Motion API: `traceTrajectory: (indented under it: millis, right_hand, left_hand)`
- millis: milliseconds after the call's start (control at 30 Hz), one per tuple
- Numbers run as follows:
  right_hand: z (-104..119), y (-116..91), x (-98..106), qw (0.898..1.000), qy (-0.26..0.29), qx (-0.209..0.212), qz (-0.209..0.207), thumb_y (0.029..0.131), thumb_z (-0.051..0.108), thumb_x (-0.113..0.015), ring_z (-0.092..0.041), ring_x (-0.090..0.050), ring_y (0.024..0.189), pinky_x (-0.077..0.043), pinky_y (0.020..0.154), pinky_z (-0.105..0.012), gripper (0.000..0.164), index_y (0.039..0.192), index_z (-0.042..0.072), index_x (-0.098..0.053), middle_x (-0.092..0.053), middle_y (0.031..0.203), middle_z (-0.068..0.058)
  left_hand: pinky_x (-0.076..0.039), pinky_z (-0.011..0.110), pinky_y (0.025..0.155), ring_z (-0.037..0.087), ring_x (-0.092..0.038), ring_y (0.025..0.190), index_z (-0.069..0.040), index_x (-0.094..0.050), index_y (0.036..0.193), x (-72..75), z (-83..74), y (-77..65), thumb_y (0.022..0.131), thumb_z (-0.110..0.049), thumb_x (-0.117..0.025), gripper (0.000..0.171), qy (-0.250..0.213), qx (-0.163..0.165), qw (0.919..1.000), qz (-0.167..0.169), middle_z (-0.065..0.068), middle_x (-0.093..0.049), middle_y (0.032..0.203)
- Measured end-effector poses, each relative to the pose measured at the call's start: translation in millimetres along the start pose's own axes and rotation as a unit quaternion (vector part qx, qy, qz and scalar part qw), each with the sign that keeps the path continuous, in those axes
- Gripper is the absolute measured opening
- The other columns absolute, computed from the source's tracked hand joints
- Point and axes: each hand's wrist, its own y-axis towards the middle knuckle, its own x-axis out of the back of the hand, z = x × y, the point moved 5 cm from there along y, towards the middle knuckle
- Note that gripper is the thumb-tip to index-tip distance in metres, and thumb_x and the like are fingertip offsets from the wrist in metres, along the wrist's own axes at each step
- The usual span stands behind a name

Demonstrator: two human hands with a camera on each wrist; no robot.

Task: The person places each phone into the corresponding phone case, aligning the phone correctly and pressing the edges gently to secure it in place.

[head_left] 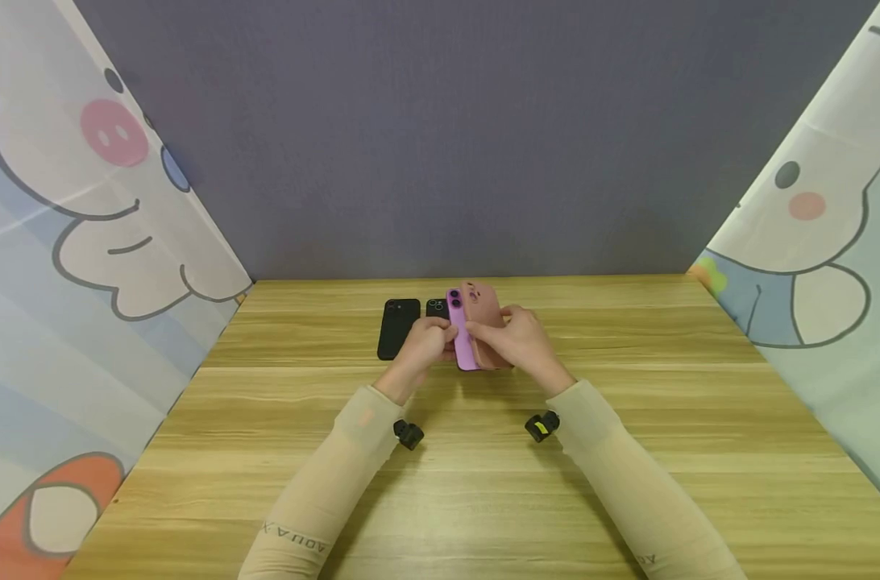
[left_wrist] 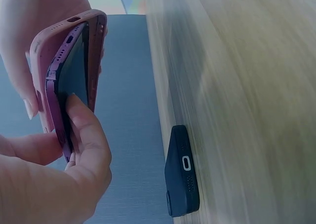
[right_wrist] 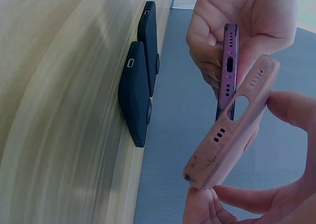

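A purple phone [head_left: 465, 354] is pinched between the thumb and fingers of my left hand [head_left: 426, 341]. My right hand [head_left: 525, 338] grips a worn pink phone case [head_left: 487, 312] by its sides. The phone [right_wrist: 228, 80] stands at an angle to the case [right_wrist: 210, 152] in the right wrist view, its port end showing beside the case's cut-outs. In the left wrist view one long edge of the phone [left_wrist: 56, 108] sticks out of the case [left_wrist: 40, 56], while its far edge lies inside the case's rim. Both are held above the table.
Two black phones or cased phones lie on the wooden table [head_left: 469, 499] behind and left of my hands: one black phone [head_left: 398, 329] in full sight, another black phone [head_left: 436, 307] partly hidden by my left hand. A grey panel [head_left: 469, 145] rises at the table's back edge.
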Motion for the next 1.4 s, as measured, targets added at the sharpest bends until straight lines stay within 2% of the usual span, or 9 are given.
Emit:
traceTrajectory:
  millis: [333,633,800,967,1100,1200,1400]
  right_hand:
    - [-3.7,1.1,0.4,1.000,-0.002,0.012,0.004,0.089,0.062,-0.068,-0.039,-0.060,0.117,-0.053,0.092,-0.052,0.090,0.142,-0.007,-0.048,-0.057,0.135,-0.028]
    - [-3.3,0.0,2.7,1.000,0.004,0.028,-0.006,0.093,0.045,-0.070,-0.040,-0.061,0.116,-0.054,0.092,-0.051,0.076,0.142,-0.009,-0.048,-0.059,0.132,-0.028]
    - [-5.9,1.5,4.1,0.999,0.026,0.027,-0.002,0.094,0.035,-0.070,-0.038,-0.064,0.111,-0.057,0.086,-0.047,0.067,0.142,-0.008,-0.049,-0.062,0.127,-0.027]
    - [-10.8,5.2,7.4,0.998,0.054,0.027,0.005,0.097,0.027,-0.068,-0.031,-0.065,0.097,-0.057,0.075,-0.038,0.053,0.134,-0.009,-0.056,-0.065,0.115,-0.025]
    - [-15.4,7.3,8.6,0.995,0.094,0.009,0.026,0.100,0.023,-0.065,-0.026,-0.066,0.091,-0.058,0.074,-0.034,0.043,0.128,-0.010,-0.060,-0.066,0.113,-0.024]
    - [-18.3,7.3,8.1,0.991,0.122,-0.015,0.044,0.102,0.022,-0.064,-0.021,-0.065,0.087,-0.059,0.078,-0.038,0.042,0.128,-0.010,-0.061,-0.067,0.113,-0.023]
    - [-25.9,9.4,6.9,0.980,0.176,-0.050,0.072,0.101,0.025,-0.065,-0.015,-0.060,0.077,-0.056,0.081,-0.043,0.042,0.126,-0.008,-0.064,-0.067,0.095,-0.012]
  left_hand:
    - [-0.057,0.044,0.089,0.022,-0.065,0.087,0.015,-0.053,0.127,-1.3,-0.5,-0.7,0.105,-0.005,-0.050,0.031,-0.006,-0.005,1.0000,0.002,0.019,-0.064,0.105]
    - [-0.054,0.048,0.093,0.023,-0.064,0.089,0.016,-0.053,0.128,0.0,-1.0,-2.0,0.104,-0.004,-0.050,0.031,-0.014,-0.002,0.9999,-0.003,0.019,-0.062,0.107]
    - [-0.054,0.048,0.094,0.023,-0.063,0.090,0.015,-0.053,0.128,0.9,0.5,-3.5,0.104,-0.004,-0.051,0.031,-0.013,0.001,0.9999,-0.005,0.018,-0.061,0.107]
    - [-0.054,0.048,0.093,0.023,-0.062,0.089,0.015,-0.053,0.127,1.2,1.0,-4.5,0.104,-0.004,-0.050,0.030,-0.011,-0.002,0.9999,-0.002,0.017,-0.061,0.106]
    - [-0.055,0.047,0.091,0.022,-0.063,0.086,0.014,-0.056,0.123,0.3,2.0,-3.7,0.104,-0.004,-0.050,0.027,-0.005,-0.006,1.0000,0.004,0.016,-0.062,0.102]
    - [-0.055,0.048,0.091,0.021,-0.064,0.082,0.013,-0.059,0.117,-0.8,3.2,-2.7,0.104,-0.004,-0.050,0.023,-0.001,-0.011,0.9999,0.012,0.013,-0.063,0.097]
    - [-0.055,0.049,0.091,0.021,-0.064,0.081,0.013,-0.059,0.116,-1.5,3.2,-2.8,0.104,-0.003,-0.049,0.023,0.001,-0.018,0.9996,0.020,0.013,-0.062,0.096]
